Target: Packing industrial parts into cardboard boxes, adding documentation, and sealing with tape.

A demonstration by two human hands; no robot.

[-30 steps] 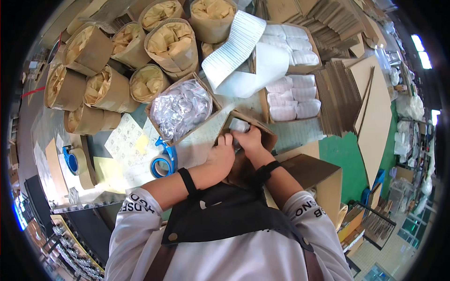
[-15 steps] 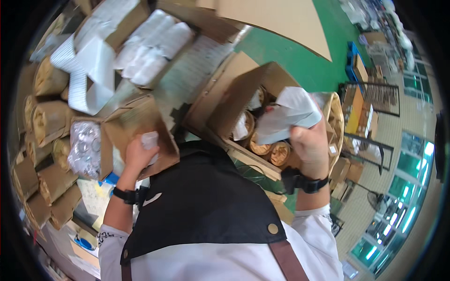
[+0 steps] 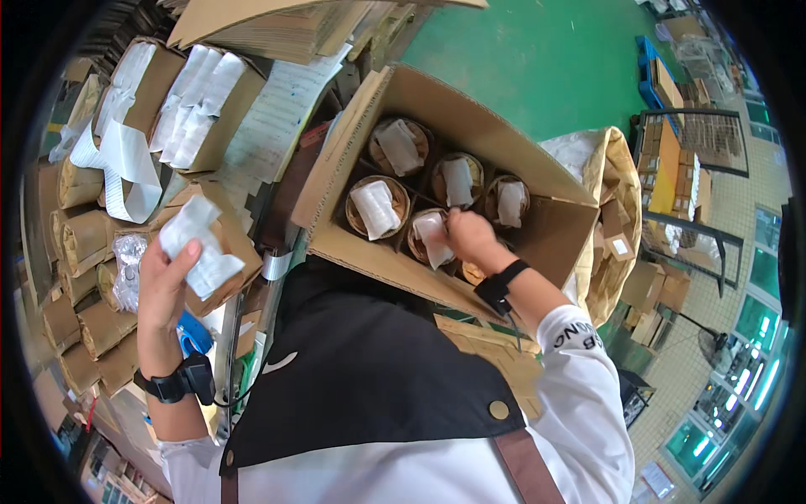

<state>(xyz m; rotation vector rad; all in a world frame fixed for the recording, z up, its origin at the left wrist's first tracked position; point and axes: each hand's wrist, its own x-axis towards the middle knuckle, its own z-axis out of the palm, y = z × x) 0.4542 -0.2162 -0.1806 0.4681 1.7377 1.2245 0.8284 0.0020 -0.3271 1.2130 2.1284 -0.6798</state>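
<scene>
My left hand (image 3: 164, 286) is closed around white wrapped packets (image 3: 201, 248), held over a small open brown box (image 3: 231, 223). To the right stands a large open carton (image 3: 537, 160) with several round brown paper-wrapped items upright in its divided inside. White wrapped packets, such as one at the left (image 3: 375, 208) and one at the back (image 3: 399, 147), lie on top of them. Inside the carton's near part, my right hand (image 3: 477, 238) has its fingers bent together against a white wrapped packet (image 3: 431, 238) on a front item; the fingertips are partly hidden.
Two boxes of white packets (image 3: 197, 105) stand at the far left by a curled white strip (image 3: 126, 168). Brown paper-wrapped bundles (image 3: 109, 323) are stacked at left. Flat cardboard (image 3: 277, 29) lies at the back. A brown paper sack (image 3: 617, 227) stands right of the carton.
My left hand has come up out of the small box with white packets. My right hand, which held white packets up, has moved down into the carton, where white packets now lie on the round items.
</scene>
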